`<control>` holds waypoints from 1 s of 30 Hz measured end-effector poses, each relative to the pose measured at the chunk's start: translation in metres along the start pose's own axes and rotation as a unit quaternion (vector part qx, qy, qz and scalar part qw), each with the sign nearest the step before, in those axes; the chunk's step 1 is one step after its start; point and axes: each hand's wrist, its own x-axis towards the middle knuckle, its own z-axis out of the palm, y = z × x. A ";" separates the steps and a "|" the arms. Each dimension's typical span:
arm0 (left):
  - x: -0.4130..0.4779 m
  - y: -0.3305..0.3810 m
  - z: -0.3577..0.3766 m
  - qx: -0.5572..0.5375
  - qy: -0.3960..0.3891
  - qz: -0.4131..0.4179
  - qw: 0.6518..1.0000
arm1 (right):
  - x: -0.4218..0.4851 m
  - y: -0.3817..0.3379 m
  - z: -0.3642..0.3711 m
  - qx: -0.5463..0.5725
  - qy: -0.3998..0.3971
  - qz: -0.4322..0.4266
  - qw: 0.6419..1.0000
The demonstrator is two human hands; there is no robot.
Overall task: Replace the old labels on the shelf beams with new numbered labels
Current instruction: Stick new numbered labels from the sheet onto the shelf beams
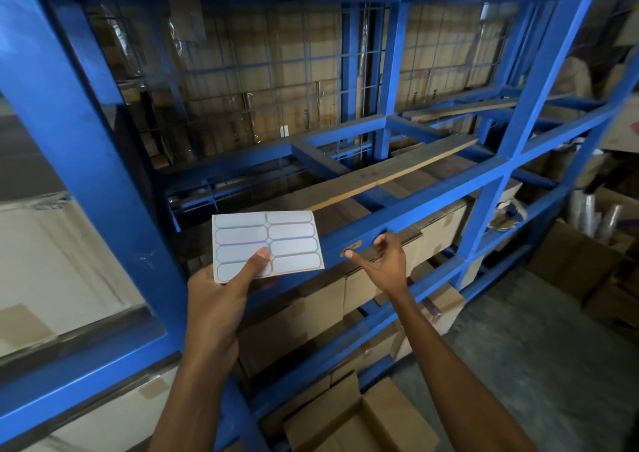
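My left hand (221, 289) grips a white sheet of blank labels (266, 244) with coloured outlines, thumb pressed on its lower middle, in front of the blue shelf beam (432, 209). On the beam's face sits a torn brownish old label (352, 247). My right hand (380, 261) is at that label, thumb tip touching its left end and the fingers curled at its right end. Whether the fingers pinch the label I cannot make out.
The blue steel rack (103, 182) fills the view, with a wire mesh back (259, 81). A wooden plank (390, 175) lies across the inner beams. Cardboard boxes (442, 226) are stacked below the beam; an open box (363, 420) stands on the floor by my arms.
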 end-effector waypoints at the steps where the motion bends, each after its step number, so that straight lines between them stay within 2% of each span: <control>1: 0.001 0.001 -0.002 -0.001 0.004 -0.001 1.000 | -0.003 -0.001 0.004 -0.003 0.005 0.004 1.000; 7: 0.006 0.003 -0.011 0.003 0.025 -0.003 1.000 | -0.009 -0.003 0.008 0.001 0.002 0.024 1.000; 12: 0.006 0.002 -0.015 0.005 0.011 -0.008 1.000 | -0.014 -0.005 0.010 0.023 -0.012 0.042 0.999; 23: 0.000 -0.005 -0.024 0.010 0.007 -0.014 1.000 | 0.003 -0.014 -0.022 0.020 -0.066 0.015 0.997; 27: -0.006 -0.010 -0.026 0.025 0.003 -0.024 0.999 | -0.001 -0.018 -0.023 0.071 -0.079 0.053 0.993; 30: -0.015 -0.012 -0.024 0.046 -0.006 -0.042 0.998 | -0.010 -0.021 -0.022 0.107 -0.045 0.099 0.988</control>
